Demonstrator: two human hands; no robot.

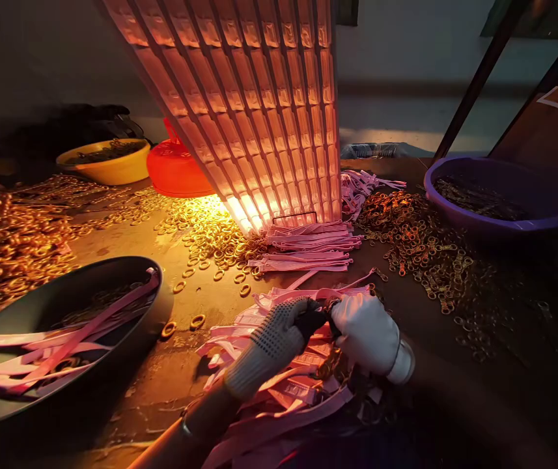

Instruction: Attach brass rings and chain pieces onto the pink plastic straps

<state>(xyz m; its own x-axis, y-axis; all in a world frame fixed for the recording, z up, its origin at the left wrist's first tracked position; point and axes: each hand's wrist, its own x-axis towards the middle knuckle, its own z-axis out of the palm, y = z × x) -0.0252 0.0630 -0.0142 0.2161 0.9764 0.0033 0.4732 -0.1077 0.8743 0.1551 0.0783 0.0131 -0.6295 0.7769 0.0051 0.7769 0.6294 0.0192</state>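
My left hand, in a knitted glove with dark dots and dark fingertips, is closed in a pinch above a heap of pink straps. Right beside it, my right hand in a white glove is closed too, and the fingertips of both hands meet. What lies between them is small, dark and mostly hidden. Metal clasps show among the straps under my hands. Just beyond my hands, more pink straps lie in neat bundles.
A ribbed translucent panel slants above the table, near a lit red lamp. Loose gold rings, metal clasps and chains lie in piles. A green basin, yellow basin and purple basin stand around.
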